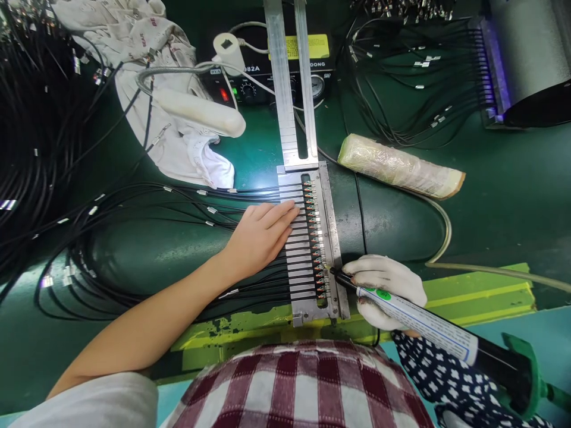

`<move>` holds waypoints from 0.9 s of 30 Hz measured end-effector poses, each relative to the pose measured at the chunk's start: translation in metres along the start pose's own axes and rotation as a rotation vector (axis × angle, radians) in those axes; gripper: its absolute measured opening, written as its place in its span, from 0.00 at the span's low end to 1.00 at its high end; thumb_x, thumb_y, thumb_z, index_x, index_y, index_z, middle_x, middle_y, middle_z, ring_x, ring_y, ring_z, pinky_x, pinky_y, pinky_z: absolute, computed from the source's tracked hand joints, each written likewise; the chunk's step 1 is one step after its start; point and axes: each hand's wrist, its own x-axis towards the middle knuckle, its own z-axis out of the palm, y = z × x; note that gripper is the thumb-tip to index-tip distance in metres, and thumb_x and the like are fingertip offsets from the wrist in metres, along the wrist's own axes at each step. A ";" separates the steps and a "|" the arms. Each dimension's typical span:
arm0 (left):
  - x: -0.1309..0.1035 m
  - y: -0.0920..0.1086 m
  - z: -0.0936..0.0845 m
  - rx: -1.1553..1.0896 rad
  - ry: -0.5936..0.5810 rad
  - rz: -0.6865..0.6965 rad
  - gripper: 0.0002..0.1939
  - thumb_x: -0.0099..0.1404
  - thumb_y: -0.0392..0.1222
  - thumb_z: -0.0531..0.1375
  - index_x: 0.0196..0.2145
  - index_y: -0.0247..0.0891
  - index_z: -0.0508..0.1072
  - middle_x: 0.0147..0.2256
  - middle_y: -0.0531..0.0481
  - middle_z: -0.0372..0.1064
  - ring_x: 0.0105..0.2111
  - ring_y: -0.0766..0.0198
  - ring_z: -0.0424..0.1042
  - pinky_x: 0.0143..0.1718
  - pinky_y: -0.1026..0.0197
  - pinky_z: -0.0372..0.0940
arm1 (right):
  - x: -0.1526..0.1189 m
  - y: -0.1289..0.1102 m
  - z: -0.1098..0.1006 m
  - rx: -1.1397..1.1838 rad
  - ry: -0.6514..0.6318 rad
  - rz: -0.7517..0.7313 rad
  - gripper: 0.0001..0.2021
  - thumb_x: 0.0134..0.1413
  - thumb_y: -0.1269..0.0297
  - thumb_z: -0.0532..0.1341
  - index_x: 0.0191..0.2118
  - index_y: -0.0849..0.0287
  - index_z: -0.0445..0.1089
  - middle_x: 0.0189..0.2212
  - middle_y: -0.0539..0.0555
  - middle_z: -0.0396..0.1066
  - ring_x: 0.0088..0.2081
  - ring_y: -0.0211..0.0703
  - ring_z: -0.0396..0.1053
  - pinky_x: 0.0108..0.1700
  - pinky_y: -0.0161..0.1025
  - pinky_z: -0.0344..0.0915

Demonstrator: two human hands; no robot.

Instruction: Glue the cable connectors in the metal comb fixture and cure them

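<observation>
The left hand (pixel 261 238) lies flat, fingers extended and close together, over the black wires (pixel 267 292) and the edge of the metal jig (pixel 332 226), clasping nothing that shows. The wires cross the jig side by side, their tips (pixel 314 223) in a row along its slot, near the bench's front edge. The gloved right hand (pixel 392 288) is closed around a syringe (pixel 422 324), whose black nozzle (pixel 342 277) points at the lower tips; I cannot tell whether it touches them.
</observation>
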 end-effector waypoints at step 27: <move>0.001 0.000 0.000 -0.011 0.009 -0.001 0.20 0.74 0.38 0.51 0.62 0.38 0.64 0.56 0.39 0.69 0.48 0.52 0.69 0.46 0.49 0.62 | -0.004 -0.001 -0.003 -0.039 0.030 -0.033 0.11 0.51 0.67 0.64 0.42 0.60 0.73 0.35 0.59 0.80 0.35 0.48 0.80 0.38 0.43 0.79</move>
